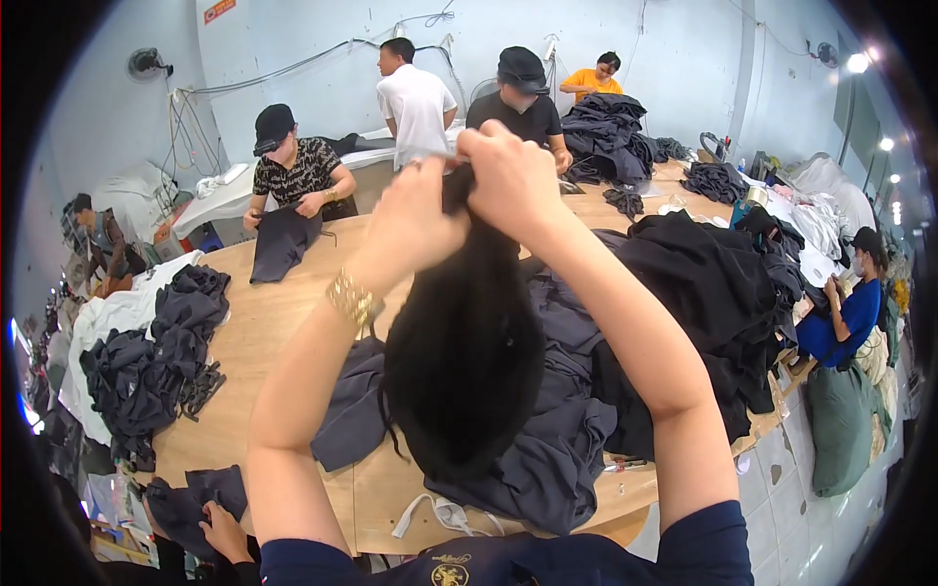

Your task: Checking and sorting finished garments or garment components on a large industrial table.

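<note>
1. While both hands are raised close together in front of the face, the left hand and the right hand are each clenched on the top edge of a black garment, which hangs free below them, its lower end clear of the worktop.
2. Because the cloth is pinched only at its upper edge, one grip slackening could, I judge, let that side drop and the piece twist or slide down onto the heap.
3. Loose threads trail from the garment's lower left; these might snag on the gold bracelet just below the left hand.
4. Directly beneath the hands lies a mound of dark grey fabric, and beyond the right hand a taller black pile; a dropped piece would likely get lost among them.
5. Past the hands, people across the worktop handle their own cloth, one spreading a dark piece, well apart from the raised garment.
6. Another person's hand rests on dark cloth far below the left hand, at the near edge.
</note>
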### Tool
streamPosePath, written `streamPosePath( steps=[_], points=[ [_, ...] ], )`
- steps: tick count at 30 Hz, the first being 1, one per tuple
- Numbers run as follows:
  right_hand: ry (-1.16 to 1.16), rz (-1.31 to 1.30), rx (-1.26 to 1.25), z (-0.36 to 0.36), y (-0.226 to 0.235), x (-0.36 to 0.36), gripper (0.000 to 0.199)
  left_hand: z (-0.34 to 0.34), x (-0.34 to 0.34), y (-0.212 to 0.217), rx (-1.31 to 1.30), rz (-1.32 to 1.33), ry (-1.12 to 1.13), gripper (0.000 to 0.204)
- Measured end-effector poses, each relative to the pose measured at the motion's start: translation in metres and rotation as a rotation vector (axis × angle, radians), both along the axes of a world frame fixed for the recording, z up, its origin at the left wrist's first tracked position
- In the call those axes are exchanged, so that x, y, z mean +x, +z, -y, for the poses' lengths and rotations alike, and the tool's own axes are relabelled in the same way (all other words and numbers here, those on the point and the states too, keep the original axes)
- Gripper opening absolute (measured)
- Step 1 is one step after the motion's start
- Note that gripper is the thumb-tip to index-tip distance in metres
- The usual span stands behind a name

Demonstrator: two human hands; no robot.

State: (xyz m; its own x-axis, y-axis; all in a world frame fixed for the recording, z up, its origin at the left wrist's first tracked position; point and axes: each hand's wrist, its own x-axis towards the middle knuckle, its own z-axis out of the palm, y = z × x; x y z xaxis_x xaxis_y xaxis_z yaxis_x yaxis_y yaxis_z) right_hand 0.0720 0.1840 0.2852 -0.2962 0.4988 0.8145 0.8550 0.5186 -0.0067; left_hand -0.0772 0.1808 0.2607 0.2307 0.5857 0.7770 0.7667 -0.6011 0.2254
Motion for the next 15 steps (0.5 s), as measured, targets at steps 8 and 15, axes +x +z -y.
streamPosePath(
  steps=[8,15],
  points=[
    [-0.306,-0.259,-0.435,-0.011,-0.088,0.087,0.041,-0.031,-0.06,0.043,0.147,-0.101,0.416,0.017],
    [0.014,-0.451,-0.588,0.09,-0.099,0.095,0.037,-0.063,-0.152,0.007,0.037,0.089,0.659,0.016]
  ],
)
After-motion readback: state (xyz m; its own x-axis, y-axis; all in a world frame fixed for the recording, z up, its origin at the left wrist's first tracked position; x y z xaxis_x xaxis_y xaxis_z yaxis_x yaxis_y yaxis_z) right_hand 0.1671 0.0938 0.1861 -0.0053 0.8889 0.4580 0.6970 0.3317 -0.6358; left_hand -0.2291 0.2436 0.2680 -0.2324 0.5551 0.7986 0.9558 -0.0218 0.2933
